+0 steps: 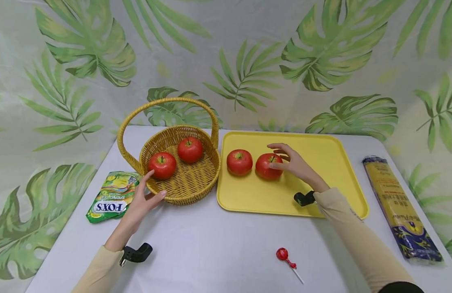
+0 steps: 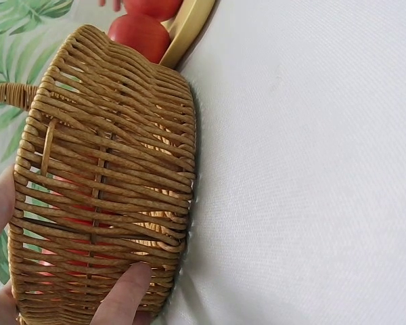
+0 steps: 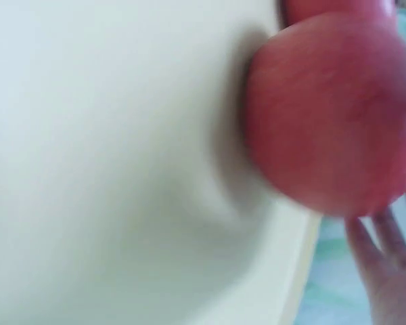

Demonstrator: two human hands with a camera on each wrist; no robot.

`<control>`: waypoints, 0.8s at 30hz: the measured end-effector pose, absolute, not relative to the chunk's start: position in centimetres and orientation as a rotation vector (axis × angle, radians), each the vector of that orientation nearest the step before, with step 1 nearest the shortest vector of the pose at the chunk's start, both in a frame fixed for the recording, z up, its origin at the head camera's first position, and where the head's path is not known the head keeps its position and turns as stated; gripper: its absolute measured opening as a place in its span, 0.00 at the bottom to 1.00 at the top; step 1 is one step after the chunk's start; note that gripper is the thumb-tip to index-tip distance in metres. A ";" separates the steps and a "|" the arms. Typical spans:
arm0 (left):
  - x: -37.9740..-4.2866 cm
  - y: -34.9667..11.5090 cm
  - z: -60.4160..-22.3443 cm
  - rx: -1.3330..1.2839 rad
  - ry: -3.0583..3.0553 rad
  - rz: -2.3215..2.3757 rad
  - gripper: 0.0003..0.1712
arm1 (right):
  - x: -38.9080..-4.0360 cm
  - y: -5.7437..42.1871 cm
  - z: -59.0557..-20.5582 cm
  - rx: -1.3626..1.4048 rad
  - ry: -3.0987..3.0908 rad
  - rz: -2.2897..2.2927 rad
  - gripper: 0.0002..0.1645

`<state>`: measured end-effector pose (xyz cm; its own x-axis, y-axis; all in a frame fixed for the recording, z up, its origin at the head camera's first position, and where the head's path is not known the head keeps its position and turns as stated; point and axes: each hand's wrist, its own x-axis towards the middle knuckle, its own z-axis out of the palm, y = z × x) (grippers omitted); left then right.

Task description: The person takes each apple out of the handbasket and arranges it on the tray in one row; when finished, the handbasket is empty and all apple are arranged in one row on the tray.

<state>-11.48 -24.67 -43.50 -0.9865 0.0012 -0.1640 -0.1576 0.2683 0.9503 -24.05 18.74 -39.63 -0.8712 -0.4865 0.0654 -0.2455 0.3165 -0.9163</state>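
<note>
In the head view, my left hand (image 1: pixel 139 205) is at the near left rim of a woven basket (image 1: pixel 185 197) with a tall handle. It grips the wall, one fingertip pressing the weave in the left wrist view. Two red apples (image 1: pixel 190 149) lie inside the basket. My right hand (image 1: pixel 293 162) is spread at the right side of another red apple (image 1: pixel 267 169) on a yellow tray (image 1: pixel 321 150); its thumb overlaps the apple and its fingers reach past the far side. Contact is unclear in the blurred right wrist view. One more apple (image 1: pixel 239 162) sits just left of it.
A green Fox's candy bag (image 1: pixel 114 195) lies left of the basket. A red lollipop (image 1: pixel 283 255) is on the white table (image 1: pixel 211 252) near the front. Along the right edge lies a long pasta packet (image 1: pixel 401 207). Leaf-patterned cloth (image 1: pixel 244 73) hangs behind.
</note>
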 end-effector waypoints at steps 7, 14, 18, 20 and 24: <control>-11.4 -24.6 -43.4 -0.161 2.405 1.801 0.46 | -24.0 15.4 -37.4 -0.837 2.285 -1.674 0.29; -11.5 -24.6 -43.6 -0.165 2.411 1.803 0.45 | -23.6 10.4 -35.8 -0.988 2.209 -1.610 0.29; -11.5 -24.7 -43.6 -0.163 2.402 1.811 0.45 | -23.5 7.6 -35.2 -1.066 2.165 -1.576 0.30; -11.5 -24.7 -43.6 -0.164 2.397 1.813 0.45 | -23.5 6.2 -34.9 -1.094 2.160 -1.557 0.30; -11.4 -24.7 -43.5 -0.168 2.398 1.808 0.45 | -24.2 3.7 -35.0 -1.125 2.141 -1.529 0.32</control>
